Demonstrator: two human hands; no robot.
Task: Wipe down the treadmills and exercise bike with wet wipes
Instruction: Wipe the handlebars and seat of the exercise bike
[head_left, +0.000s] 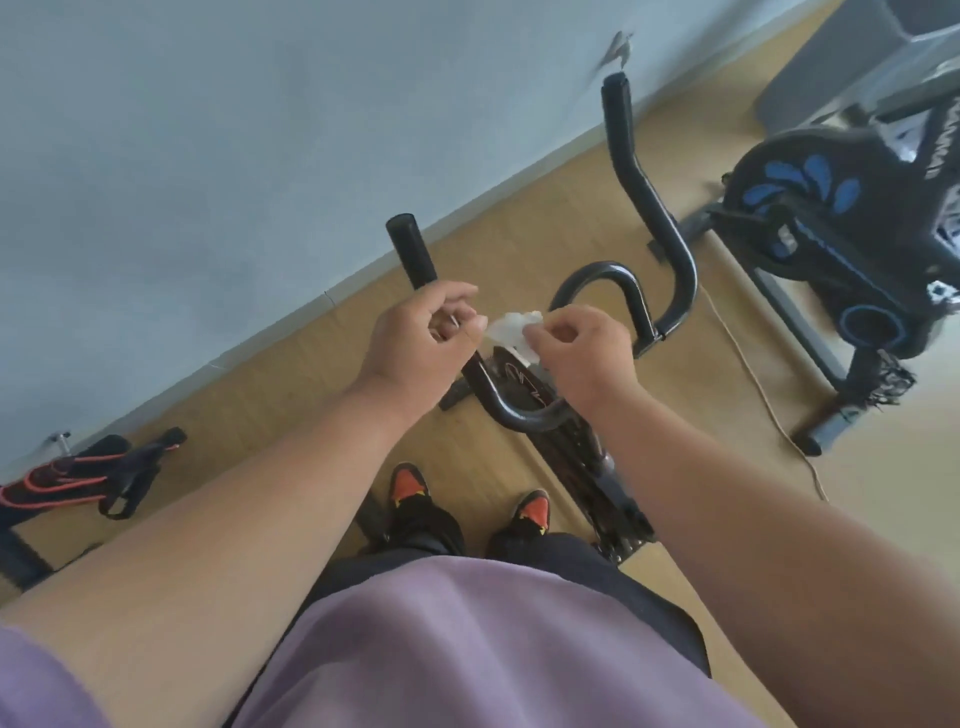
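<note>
Head view: looking down over a purple shirt and two shoes on a wooden floor, with both forearms reaching forward.
Left hand: fingers curled, thumb and forefinger pinching the left edge of the wipe.
Right hand: fingers curled, pinching the right edge of the same wipe.
Wipe position: a crumpled white wad stretched between the two hands, held in the air just above the handlebars; whether it touches the metal I cannot tell.
Wipe axis: its long side runs left to right, from one hand to the other, tilted slightly up toward the right.
Near machine: a black frame directly ahead of the feet, long axis running from near right to far left, its front pointing away toward the wall.
Handlebars layout: the left grip rises toward the far left; a curved bar on the right climbs to the far end; a small loop sits between them.
Exercise bike: black with blue markings, well apart on the far right, with a cord trailing across the floor beside it.
Left floor: red-and-black straps lie near the wall.
Progress, as a judgement: the wipe looks as if it is being unfolded or readied, not rubbed on anything, so wiping of this frame seems barely under way or between strokes.
Left to do, as a judgement: nothing shows which surfaces are already clean; the grips, the curved bars, the bike on the right and any treadmills not visible here likely remain.
</note>
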